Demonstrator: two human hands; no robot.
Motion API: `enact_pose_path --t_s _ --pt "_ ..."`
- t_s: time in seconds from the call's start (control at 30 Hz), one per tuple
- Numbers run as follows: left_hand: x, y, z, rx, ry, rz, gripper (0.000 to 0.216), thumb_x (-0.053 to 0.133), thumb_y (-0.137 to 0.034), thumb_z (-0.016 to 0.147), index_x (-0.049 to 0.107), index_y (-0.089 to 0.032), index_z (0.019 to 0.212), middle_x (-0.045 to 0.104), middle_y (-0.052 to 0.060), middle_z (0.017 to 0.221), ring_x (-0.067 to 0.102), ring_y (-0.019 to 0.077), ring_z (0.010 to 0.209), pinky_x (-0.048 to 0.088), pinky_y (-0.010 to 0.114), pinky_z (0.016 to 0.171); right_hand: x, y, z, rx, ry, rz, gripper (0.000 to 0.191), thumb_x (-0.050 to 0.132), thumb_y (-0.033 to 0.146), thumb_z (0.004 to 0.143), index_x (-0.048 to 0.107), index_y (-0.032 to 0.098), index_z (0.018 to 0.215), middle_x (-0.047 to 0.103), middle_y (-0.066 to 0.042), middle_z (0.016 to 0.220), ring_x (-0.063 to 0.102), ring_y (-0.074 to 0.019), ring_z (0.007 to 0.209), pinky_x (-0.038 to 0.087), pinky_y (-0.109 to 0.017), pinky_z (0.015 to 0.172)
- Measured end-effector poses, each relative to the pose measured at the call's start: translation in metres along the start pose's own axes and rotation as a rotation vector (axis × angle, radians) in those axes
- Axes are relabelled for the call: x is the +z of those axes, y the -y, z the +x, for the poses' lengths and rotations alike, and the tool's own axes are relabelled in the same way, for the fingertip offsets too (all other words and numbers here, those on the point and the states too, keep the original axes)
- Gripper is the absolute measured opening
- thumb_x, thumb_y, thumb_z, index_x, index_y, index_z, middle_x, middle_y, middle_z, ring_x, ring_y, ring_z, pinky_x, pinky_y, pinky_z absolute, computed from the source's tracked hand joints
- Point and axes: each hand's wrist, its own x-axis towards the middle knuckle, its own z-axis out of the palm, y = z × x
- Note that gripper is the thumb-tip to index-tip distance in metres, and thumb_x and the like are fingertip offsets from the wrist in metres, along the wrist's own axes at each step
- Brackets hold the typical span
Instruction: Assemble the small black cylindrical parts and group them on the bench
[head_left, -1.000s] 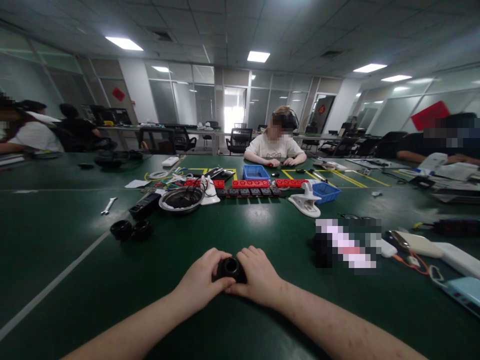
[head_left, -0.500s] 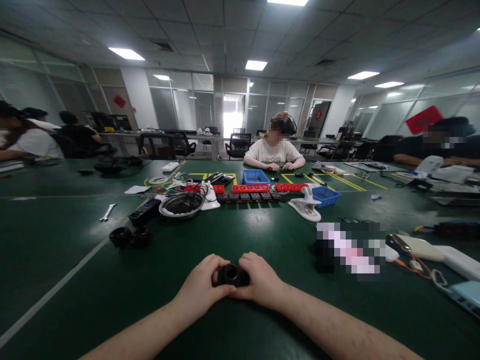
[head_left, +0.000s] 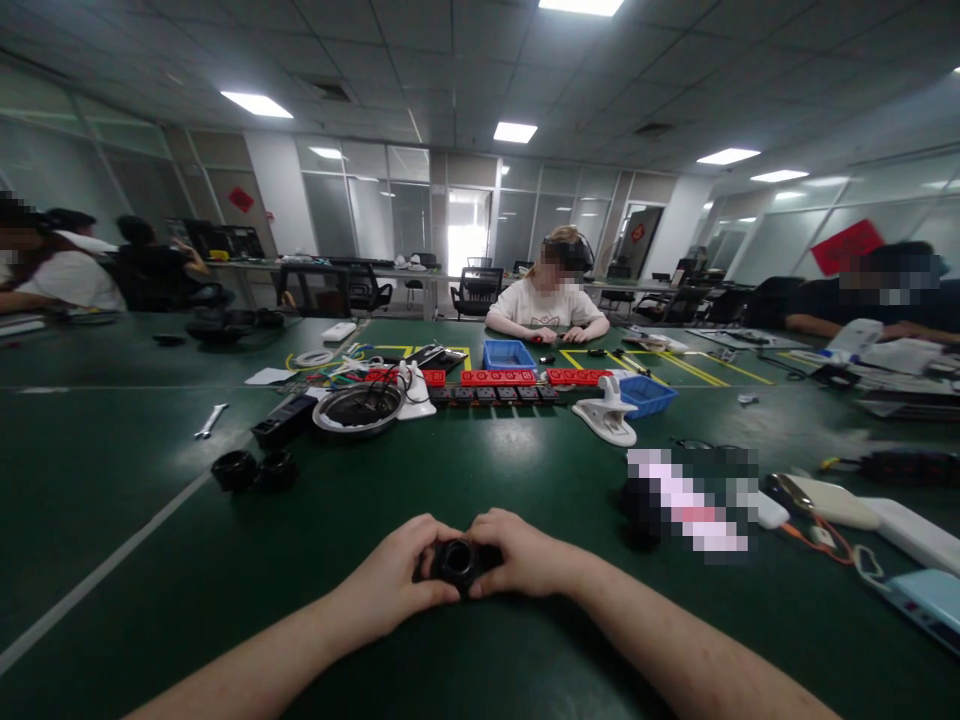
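Low over the near part of the table, my left hand and my right hand grip a black pipe fitting from either side. Its round open mouth faces up toward me. Fingers and thumbs of both hands wrap its ends, so those parts are hidden. To the left, two more black round fittings sit side by side on the green table.
Left of centre lie a wrench, a black block-like device and a round metal dish. Red strips, a white clip stand and blue bins stand farther back. A person sits opposite. Phone-like items lie right.
Both hands still hold the fitting, which has tipped slightly so its mouth shows more. My right hand's fingers have shifted a little on it. The whole view has moved slightly.
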Motion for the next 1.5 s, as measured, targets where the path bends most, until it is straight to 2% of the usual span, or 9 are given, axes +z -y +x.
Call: enact_pose_path --t_s 0.17,0.4,0.57,0.7,0.8,0.97,1.1,1.33,1.5 --pt "0.008 0.000 0.001 -0.076 -0.053 0.026 0.034 0.069 -0.029 0.061 0.057 -0.019 0.091 0.045 -0.003 0.075 0.045 0.0133 0.064 0.035 0.022 0.055 0.013 0.003 0.003 0.085 -0.096 -0.083 0.043 0.069 0.054 0.055 0.056 0.017 0.071 0.053 0.003 0.066 0.047 -0.0128 0.065 0.031 -0.022 0.057" --pt "0.014 -0.007 -0.001 -0.182 -0.250 0.156 0.030 0.064 -0.031 0.065 0.055 -0.018 0.090 0.046 -0.002 0.074 0.045 0.0149 0.061 0.034 0.024 0.054 0.026 0.025 0.009 0.267 -0.217 -0.385 0.044 0.058 0.059 0.064 0.055 0.015 0.073 0.056 -0.005 0.072 0.049 -0.0204 0.071 0.034 -0.032 0.065" --pt "0.002 -0.003 0.002 -0.097 -0.082 0.038 0.030 0.061 -0.025 0.068 0.054 -0.019 0.096 0.046 -0.003 0.076 0.046 0.0131 0.061 0.037 0.023 0.056 0.017 0.019 0.003 0.139 -0.197 -0.209 0.057 0.062 0.060 0.059 0.054 0.018 0.097 0.053 -0.005 0.091 0.047 -0.0214 0.083 0.035 -0.032 0.072" --pt "-0.006 0.002 0.004 -0.009 0.033 -0.038 0.034 0.061 -0.020 0.069 0.053 -0.022 0.102 0.047 -0.002 0.084 0.048 0.0125 0.067 0.039 0.023 0.060 0.005 0.002 0.001 -0.002 -0.046 -0.016 0.040 0.068 0.041 0.065 0.056 0.020 0.097 0.054 -0.002 0.089 0.048 -0.0172 0.083 0.036 -0.028 0.073" --pt "-0.004 0.002 0.003 0.001 0.025 -0.024 0.035 0.063 -0.019 0.067 0.054 -0.022 0.101 0.047 -0.002 0.083 0.047 0.0126 0.067 0.039 0.023 0.060 0.004 -0.003 0.003 -0.004 -0.042 0.015 0.032 0.070 0.039 0.064 0.058 0.018 0.084 0.055 0.001 0.077 0.049 -0.0145 0.076 0.036 -0.024 0.068" --pt "0.009 -0.006 -0.001 -0.127 -0.142 0.125 0.031 0.064 -0.031 0.066 0.056 -0.018 0.093 0.047 -0.002 0.074 0.047 0.0143 0.060 0.038 0.025 0.054 0.019 0.011 0.007 0.173 -0.158 -0.165 0.046 0.065 0.056 0.059 0.054 0.016 0.077 0.055 -0.001 0.070 0.049 -0.0151 0.064 0.035 -0.025 0.055" --pt "0.014 -0.011 -0.003 -0.156 -0.248 0.258 0.031 0.061 -0.036 0.068 0.056 -0.018 0.093 0.049 -0.001 0.073 0.048 0.0156 0.059 0.037 0.026 0.053 0.029 0.021 0.008 0.242 -0.250 -0.349 0.055 0.050 0.067 0.065 0.053 0.014 0.080 0.056 -0.008 0.075 0.051 -0.0210 0.070 0.038 -0.033 0.063" --pt "0.003 -0.006 -0.006 0.042 -0.111 0.202 0.033 0.055 -0.029 0.075 0.053 -0.021 0.106 0.053 0.002 0.089 0.051 0.0160 0.069 0.041 0.026 0.061 0.016 0.006 0.000 0.025 -0.159 -0.101 0.044 0.067 0.044 0.065 0.055 0.018 0.098 0.054 -0.005 0.092 0.049 -0.0191 0.085 0.038 -0.030 0.074" --pt "0.002 -0.005 -0.008 0.050 -0.065 0.165 0.035 0.056 -0.029 0.074 0.053 -0.023 0.108 0.054 0.002 0.092 0.051 0.0152 0.069 0.042 0.025 0.062 0.012 0.002 0.000 0.024 -0.119 -0.026 0.030 0.072 0.036 0.062 0.058 0.016 0.081 0.055 0.000 0.078 0.050 -0.0142 0.074 0.037 -0.024 0.065"
